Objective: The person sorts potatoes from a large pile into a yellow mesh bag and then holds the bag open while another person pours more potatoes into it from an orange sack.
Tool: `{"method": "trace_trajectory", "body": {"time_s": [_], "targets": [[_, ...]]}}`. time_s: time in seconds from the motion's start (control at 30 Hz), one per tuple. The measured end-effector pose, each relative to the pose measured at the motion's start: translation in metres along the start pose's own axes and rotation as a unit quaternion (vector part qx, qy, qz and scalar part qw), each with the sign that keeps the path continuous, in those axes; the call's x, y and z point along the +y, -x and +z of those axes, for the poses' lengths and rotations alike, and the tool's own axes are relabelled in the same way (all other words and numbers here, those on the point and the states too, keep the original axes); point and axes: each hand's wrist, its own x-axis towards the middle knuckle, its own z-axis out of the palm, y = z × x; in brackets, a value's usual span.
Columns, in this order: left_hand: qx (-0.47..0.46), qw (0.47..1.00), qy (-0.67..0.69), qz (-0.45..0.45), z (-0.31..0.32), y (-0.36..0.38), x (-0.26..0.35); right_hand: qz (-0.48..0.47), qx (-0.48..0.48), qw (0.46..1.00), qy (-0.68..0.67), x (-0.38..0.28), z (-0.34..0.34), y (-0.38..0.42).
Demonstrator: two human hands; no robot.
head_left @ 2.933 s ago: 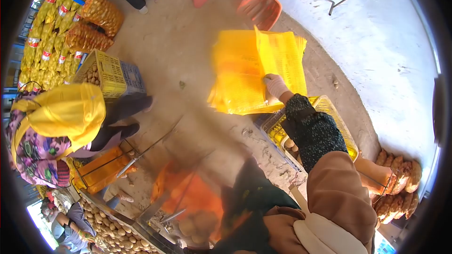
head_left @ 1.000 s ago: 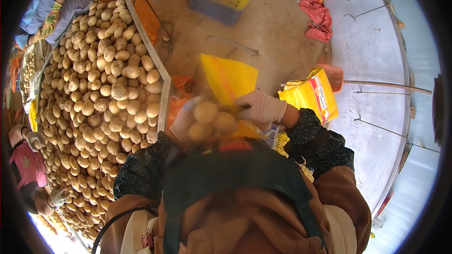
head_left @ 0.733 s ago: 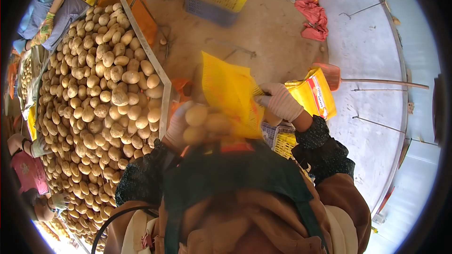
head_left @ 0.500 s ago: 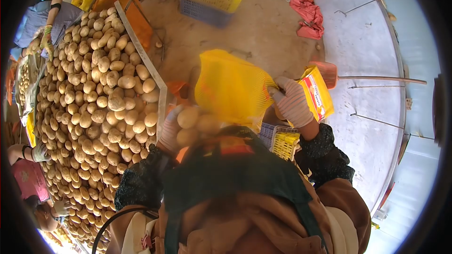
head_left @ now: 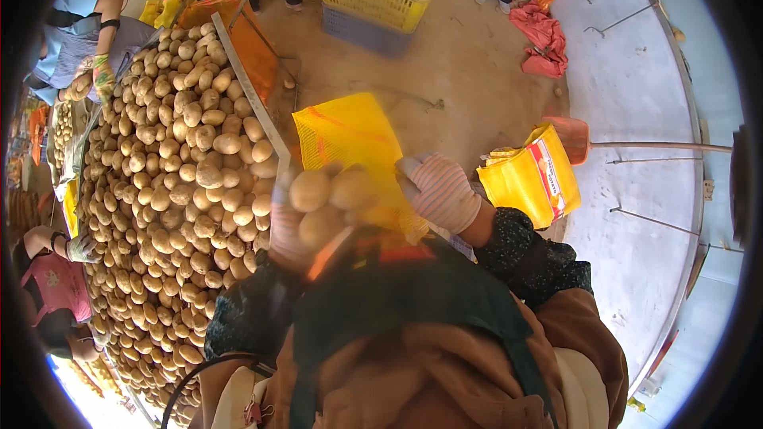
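Note:
Several potatoes (head_left: pixel 311 192), partly blurred, lie against my left hand (head_left: pixel 288 226), whose gloved fingers are closed round them beside the metal edge of the potato heap (head_left: pixel 171 191). In front of my body hangs a yellow mesh bag (head_left: pixel 350 131). My right hand (head_left: pixel 442 192), in a striped glove, is closed on the right side of this bag. The bag's lower end is hidden behind the potatoes and my apron. Right of my right hand is a folded stack of yellow bags (head_left: pixel 528 179) with a red and white label.
A yellow crate (head_left: pixel 381 4) of potatoes stands on a blue crate (head_left: pixel 366 32) ahead. An orange shovel (head_left: pixel 568 141) and red sacks (head_left: pixel 540 36) lie at the right. Gloved co-workers' hands (head_left: pixel 103 75) reach to the heap's left edge. Other people stand at the top.
My right hand and the yellow mesh bag have moved left, closer to the potatoes in my left hand. More of the folded bag stack shows. The whole view has shifted slightly.

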Motion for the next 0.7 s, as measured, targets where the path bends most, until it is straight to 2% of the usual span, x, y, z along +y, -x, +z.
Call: {"method": "trace_trajectory", "body": {"time_s": [0.1, 0.13, 0.23, 0.33, 0.43, 0.47, 0.53, 0.57, 0.6, 0.67, 0.7], "targets": [[0.089, 0.996, -0.012, -0.004, -0.019, -0.031, -0.018, 0.015, 0.026, 0.999, -0.040, -0.011, -0.015, -0.009], [0.071, 0.997, 0.004, -0.042, -0.030, -0.038, -0.016, 0.021, 0.037, 0.998, -0.055, -0.014, -0.018, -0.012], [0.089, 0.996, 0.023, 0.019, -0.059, -0.078, -0.027, -0.063, -0.034, 0.997, -0.032, -0.013, -0.021, -0.016], [0.115, 0.993, 0.009, 0.040, -0.095, -0.104, -0.037, -0.114, -0.143, 0.980, -0.084, -0.020, -0.015, -0.006], [0.133, 0.990, -0.044, 0.012, -0.118, -0.099, -0.044, -0.098, -0.148, 0.975, -0.130, -0.011, -0.010, 0.002], [0.133, 0.988, -0.071, 0.000, -0.124, -0.097, -0.043, -0.089, -0.121, 0.982, -0.116, -0.002, -0.011, 0.004], [0.128, 0.977, -0.166, -0.024, -0.114, -0.090, -0.040, -0.071, -0.066, 0.992, -0.087, 0.025, -0.020, 0.002], [0.122, 0.963, -0.235, -0.040, -0.106, -0.084, -0.037, -0.054, -0.069, 0.991, -0.101, 0.036, -0.027, -0.001], [0.102, 0.921, -0.371, -0.055, -0.075, -0.071, -0.034, -0.037, -0.071, 0.990, -0.115, 0.048, -0.034, -0.004], [0.055, 0.780, -0.618, -0.075, -0.019, -0.047, -0.028, 0.021, -0.090, 0.985, -0.144, 0.061, -0.039, -0.011], [0.057, 0.664, -0.744, 0.048, -0.011, -0.045, -0.029, 0.063, -0.105, 0.980, -0.159, 0.065, -0.040, -0.013]]}}
